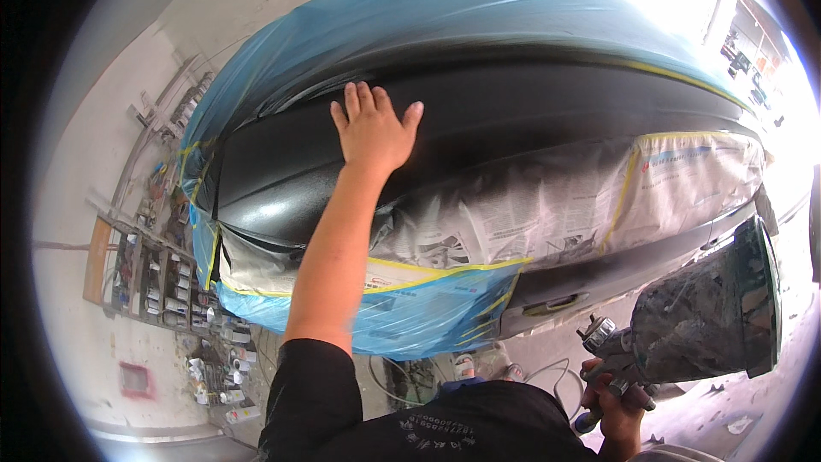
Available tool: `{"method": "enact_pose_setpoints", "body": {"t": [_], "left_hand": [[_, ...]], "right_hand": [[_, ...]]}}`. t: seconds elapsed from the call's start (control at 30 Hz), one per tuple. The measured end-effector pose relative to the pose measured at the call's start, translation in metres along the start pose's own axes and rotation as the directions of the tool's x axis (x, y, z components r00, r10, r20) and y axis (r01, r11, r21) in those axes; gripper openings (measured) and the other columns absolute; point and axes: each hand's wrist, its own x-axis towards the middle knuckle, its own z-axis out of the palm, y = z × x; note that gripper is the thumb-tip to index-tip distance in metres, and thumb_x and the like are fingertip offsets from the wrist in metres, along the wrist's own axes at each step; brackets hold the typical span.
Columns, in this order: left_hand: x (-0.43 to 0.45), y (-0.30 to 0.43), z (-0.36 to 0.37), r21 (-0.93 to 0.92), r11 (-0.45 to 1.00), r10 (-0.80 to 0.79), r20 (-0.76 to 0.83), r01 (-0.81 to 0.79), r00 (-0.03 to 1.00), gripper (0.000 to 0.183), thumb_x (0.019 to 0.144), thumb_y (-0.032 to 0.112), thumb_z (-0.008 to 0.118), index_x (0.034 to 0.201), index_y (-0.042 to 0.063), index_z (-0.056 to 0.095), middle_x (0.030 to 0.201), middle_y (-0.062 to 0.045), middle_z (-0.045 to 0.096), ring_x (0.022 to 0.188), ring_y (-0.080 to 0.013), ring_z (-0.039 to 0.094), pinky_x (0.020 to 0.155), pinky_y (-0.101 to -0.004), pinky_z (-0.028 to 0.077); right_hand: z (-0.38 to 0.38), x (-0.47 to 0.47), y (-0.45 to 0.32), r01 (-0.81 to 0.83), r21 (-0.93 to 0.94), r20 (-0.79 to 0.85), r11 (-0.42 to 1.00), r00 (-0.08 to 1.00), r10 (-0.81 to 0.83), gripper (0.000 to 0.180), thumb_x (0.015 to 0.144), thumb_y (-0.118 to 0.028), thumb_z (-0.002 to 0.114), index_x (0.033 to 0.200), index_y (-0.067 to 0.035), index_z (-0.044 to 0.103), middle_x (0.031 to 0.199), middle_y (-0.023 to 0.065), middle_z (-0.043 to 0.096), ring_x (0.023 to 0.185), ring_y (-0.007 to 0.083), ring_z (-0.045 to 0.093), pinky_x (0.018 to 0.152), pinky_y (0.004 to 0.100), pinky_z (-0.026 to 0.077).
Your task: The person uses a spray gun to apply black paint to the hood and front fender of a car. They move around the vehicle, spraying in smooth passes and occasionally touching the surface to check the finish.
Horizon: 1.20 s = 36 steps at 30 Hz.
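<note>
My left hand (376, 135) is spread flat, fingers apart, over the dark painted roof-side panel (513, 96) of a masked car; whether it touches the surface cannot be told. At the lower right, my right hand (616, 404) grips a paint spray gun (619, 350) with a large, paint-stained cup (699, 308) on it. Blue masking film (449, 6) covers the car's far side. Newspaper (487, 212) with yellow tape (619, 205) covers the near windows, and more blue film (423, 314) hangs over the near front side.
Shelves (160, 276) with cans and containers stand along the left wall (83, 160). More containers (237, 391) are at the lower left. A hose (558, 375) lies on the floor near my feet. The car's door handle (555, 305) shows below the newspaper.
</note>
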Motion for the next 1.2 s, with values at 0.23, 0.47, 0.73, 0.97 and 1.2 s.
{"method": "enact_pose_setpoints", "body": {"t": [0.23,0.47,0.73,0.97,1.2], "left_hand": [[-0.010,0.012,-0.002,0.000,1.000,-0.008,0.004,0.008,1.000,0.075,0.096,0.059,0.031,0.142,0.000,0.040,0.152,-0.019,0.033,0.145,-0.0321,0.020,0.116,-0.0555,0.014],[0.000,0.010,-0.007,0.050,0.998,-0.051,0.066,0.047,0.997,0.080,0.097,0.061,0.025,0.142,-0.004,0.039,0.150,-0.022,0.035,0.145,-0.0316,0.022,0.117,-0.0527,0.010],[-0.012,0.011,0.001,-0.039,0.998,-0.049,-0.002,0.049,0.999,0.083,0.096,0.063,0.026,0.144,-0.004,0.035,0.152,-0.023,0.030,0.145,-0.0329,0.021,0.117,-0.0521,0.010],[-0.030,0.040,0.001,-0.253,0.915,0.320,-0.022,-0.315,0.947,0.085,0.096,0.063,0.028,0.144,-0.006,0.033,0.152,-0.023,0.030,0.144,-0.0368,0.022,0.117,-0.0502,0.013],[-0.014,0.042,-0.003,-0.091,0.978,0.188,-0.020,-0.189,0.982,0.086,0.095,0.064,0.032,0.141,-0.009,0.034,0.147,-0.031,0.032,0.143,-0.0411,0.023,0.117,-0.0521,0.012]], "right_hand": [[0.008,-0.002,0.000,0.039,0.053,-0.037,0.998,0.999,-0.037,0.041,0.085,-0.033,0.066,0.105,0.003,0.062,0.094,0.0128,0.066,0.058,0.0124,0.057,0.050,0.0269,0.042],[0.003,0.001,-0.007,-0.035,-0.008,-0.040,0.999,0.999,0.034,0.037,0.087,-0.031,0.066,0.102,0.003,0.064,0.084,0.0092,0.064,0.055,0.0111,0.055,0.049,0.0253,0.041],[0.003,0.000,-0.005,-0.082,-0.057,-0.064,0.995,0.995,0.078,0.040,0.088,-0.031,0.064,0.105,0.004,0.064,0.071,0.0048,0.062,0.054,0.0101,0.056,0.047,0.0232,0.037],[0.007,0.005,-0.012,0.006,0.015,-0.070,1.000,0.998,-0.005,0.047,0.086,-0.038,0.065,0.103,0.005,0.064,0.075,0.0062,0.063,0.053,0.0103,0.056,0.045,0.0236,0.038],[0.002,0.003,-0.009,-0.021,-0.052,-0.080,0.998,0.997,0.017,0.051,0.084,-0.044,0.065,0.101,0.005,0.063,0.079,0.0074,0.063,0.052,0.0106,0.055,0.043,0.0233,0.037]]}}
